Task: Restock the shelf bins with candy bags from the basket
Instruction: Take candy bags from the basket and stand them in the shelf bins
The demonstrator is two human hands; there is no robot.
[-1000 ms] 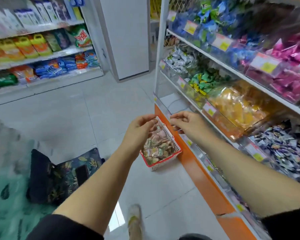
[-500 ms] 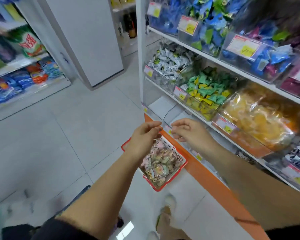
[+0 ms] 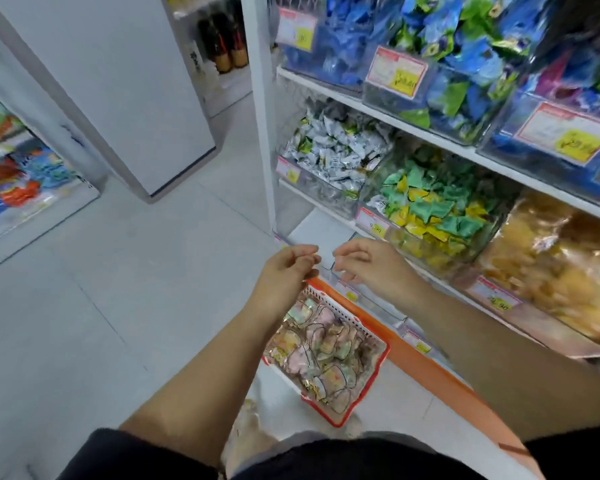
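A red-rimmed white basket [image 3: 386, 351] sits on the floor against the shelf's orange base, filled with several pastel candy bags [image 3: 326, 344]. Above its far end, my left hand [image 3: 288, 271] and my right hand [image 3: 374, 268] hover close together, fingers loosely curled, with nothing visible in either. Both are just in front of an empty clear bin [image 3: 321, 237] at the left end of the low shelf. My right fingertips are near its front edge; I cannot tell whether they touch it.
Full clear bins line the shelves: white-green candies [image 3: 336, 150], green-yellow ones [image 3: 430, 209], golden snacks [image 3: 551, 265], blue ones [image 3: 447, 57] on top. A white pillar [image 3: 118, 98] and another goods shelf [image 3: 14, 174] stand across the tiled aisle. My shoe [image 3: 250, 420] is beside the basket.
The view has swung toward the shelf and closer to it. Both hands have risen from over the basket to the front of the empty bin, staying close together.
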